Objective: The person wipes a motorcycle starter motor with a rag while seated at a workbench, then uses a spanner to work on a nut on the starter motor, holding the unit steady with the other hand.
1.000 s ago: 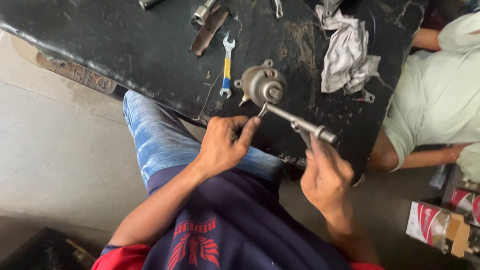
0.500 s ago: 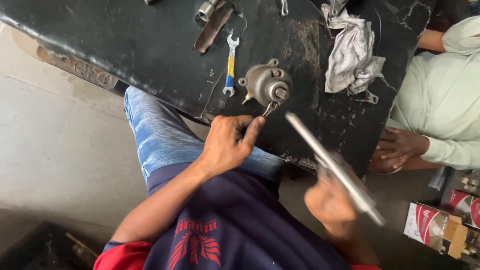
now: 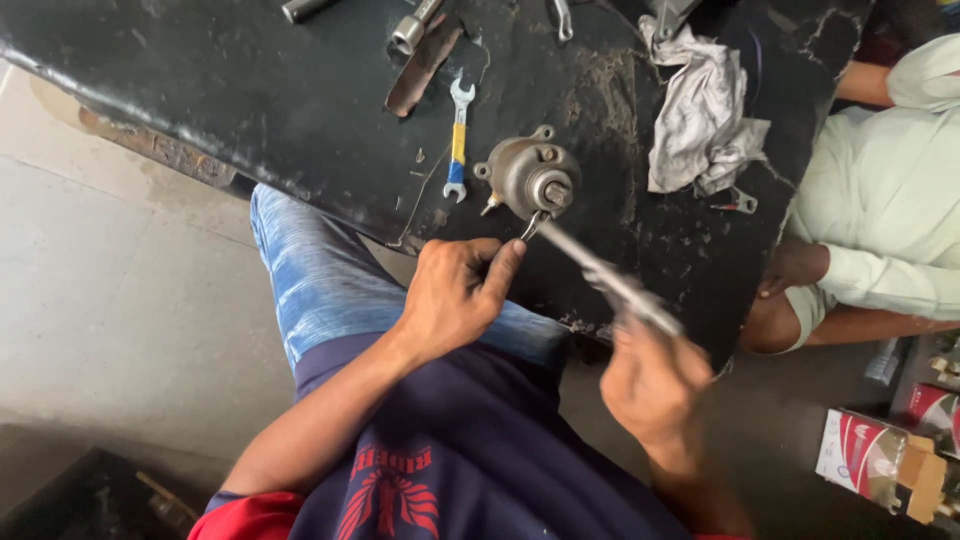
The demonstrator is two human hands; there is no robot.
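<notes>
Fingers (image 3: 500, 262) of the left hand (image 3: 455, 295) are pinched together on a small metal piece, perhaps a punch or pin, whose tip rests at the lower edge of the round metal housing (image 3: 525, 175). The right hand (image 3: 650, 385) is closed around the handle of a long metal tool (image 3: 600, 275), blurred with motion, its far end meeting the same spot on the housing at about six o'clock of its hub. What the small piece is cannot be told for sure.

From the head view, the step in hand looks like striking or driving against the housing's hub, the left hand steadying and the right swinging. The next move seems to call for a firm hold on the small piece and a true aim, since the housing lies loose on the black bench (image 3: 250, 90) near its front edge.

Counted: one housing; one long tool in hand; one spanner with a yellow and blue grip (image 3: 458, 140) at nine o'clock of the housing; one grey rag (image 3: 700, 110) at two o'clock; one socket bar (image 3: 415, 25) at eleven o'clock; one rusty flat strip (image 3: 420, 70) beside it. Another person in a pale green shirt (image 3: 890, 200) sits at three o'clock, one hand (image 3: 790, 268) resting at the bench corner.
</notes>
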